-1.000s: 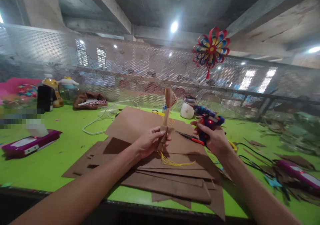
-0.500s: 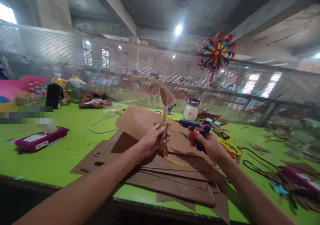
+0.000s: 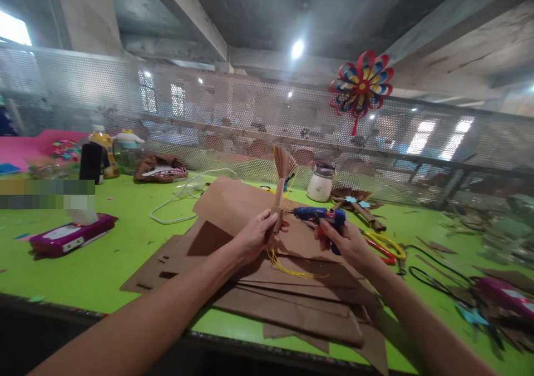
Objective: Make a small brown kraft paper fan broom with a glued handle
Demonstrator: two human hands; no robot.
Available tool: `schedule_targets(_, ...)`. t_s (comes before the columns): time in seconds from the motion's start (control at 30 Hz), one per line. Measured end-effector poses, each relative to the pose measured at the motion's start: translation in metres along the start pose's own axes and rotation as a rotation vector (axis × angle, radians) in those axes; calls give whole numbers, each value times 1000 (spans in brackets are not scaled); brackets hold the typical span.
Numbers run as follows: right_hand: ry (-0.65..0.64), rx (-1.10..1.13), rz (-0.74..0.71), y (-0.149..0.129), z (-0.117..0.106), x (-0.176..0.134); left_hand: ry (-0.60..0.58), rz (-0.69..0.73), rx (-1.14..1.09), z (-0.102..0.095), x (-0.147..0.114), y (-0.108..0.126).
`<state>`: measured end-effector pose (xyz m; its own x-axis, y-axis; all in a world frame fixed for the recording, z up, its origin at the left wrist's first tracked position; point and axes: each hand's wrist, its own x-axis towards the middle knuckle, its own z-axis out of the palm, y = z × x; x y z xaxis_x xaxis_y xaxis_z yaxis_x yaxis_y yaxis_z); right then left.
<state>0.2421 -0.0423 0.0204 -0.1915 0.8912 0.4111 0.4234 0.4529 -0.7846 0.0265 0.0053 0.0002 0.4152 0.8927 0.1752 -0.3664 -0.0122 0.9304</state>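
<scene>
At the bench's (image 3: 129,259) left end lies a purple box (image 3: 73,236), with a black phone (image 3: 92,163) upright behind it, a yellow bottle (image 3: 109,152) just beside that, then a green jar (image 3: 130,159). Next comes a brown pouch (image 3: 156,176), open, with a white cable (image 3: 167,221) looping near it. Brown card (image 3: 287,310) lies stacked in the middle, some sheets overlapping. Above it the left hand (image 3: 259,231) grips a paper fan (image 3: 284,163) by its rolled stem, fan end up and slightly tilted; yellow string (image 3: 292,272) trails below. Right of the stem is the glue gun (image 3: 319,214), held in the right hand (image 3: 342,241), its nozzle pointing left at the stem; whether the two touch I cannot tell. Behind the gun stands a white jar (image 3: 320,183). Farther right lie blue stars (image 3: 351,200) on brown paper, yellow and red handles (image 3: 387,246), a black cable (image 3: 438,288) and a second purple box (image 3: 507,295).
</scene>
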Motion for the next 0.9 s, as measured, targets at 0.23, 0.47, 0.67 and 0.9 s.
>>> schedule_targets(0.23,6,-65,-12,-4,0,-2,-43,25,47,1,-2,2)
schedule_targets(0.47,26,-61,-5,-2,0,-1,-55,31,37,1,0,1)
schedule_targets(0.67,35,-76,-14,3,1,-1,-56,-1,11,2,-1,2)
schedule_targets(0.9,52,-64,-9,1,2,0,-71,0,-2,1,1,0)
